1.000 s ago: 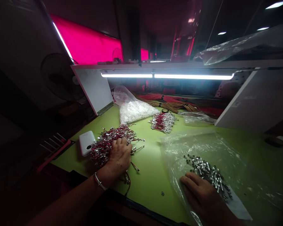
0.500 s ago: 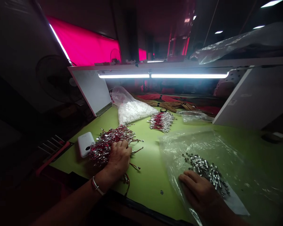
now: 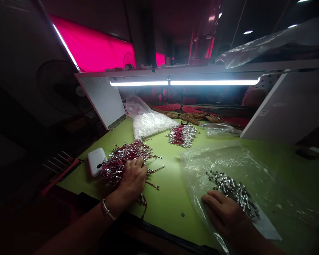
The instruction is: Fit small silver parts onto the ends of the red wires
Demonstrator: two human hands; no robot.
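On the left of the green table lies a heap of short red wires (image 3: 127, 152) with shiny metal terminals at their ends. My left hand (image 3: 133, 177) is on its right side, fingers curled down into the wires and fingertips hidden. A few loose wires stick out beside and below that hand. To the right, a clear plastic bag (image 3: 196, 163) is spread flat, with small metal fittings (image 3: 235, 191) piled on it. My right hand (image 3: 225, 212) rests on the bag at the pile's near left edge. Its fingers are bent together, and whatever is under them is hidden.
A white power bank (image 3: 96, 161) sits left of the heap. Farther back are a bag of white plastic pieces (image 3: 152, 124), a neat stack of red wires (image 3: 182, 136), and bundled brown cables (image 3: 191, 118). A tube light (image 3: 212, 82) hangs below the shelf. One small round part (image 3: 183, 214) lies near the front.
Both hands keep nearly the same place and pose. A couple of loose wire ends beside my left hand have shifted slightly to the right. The view has tilted a little.
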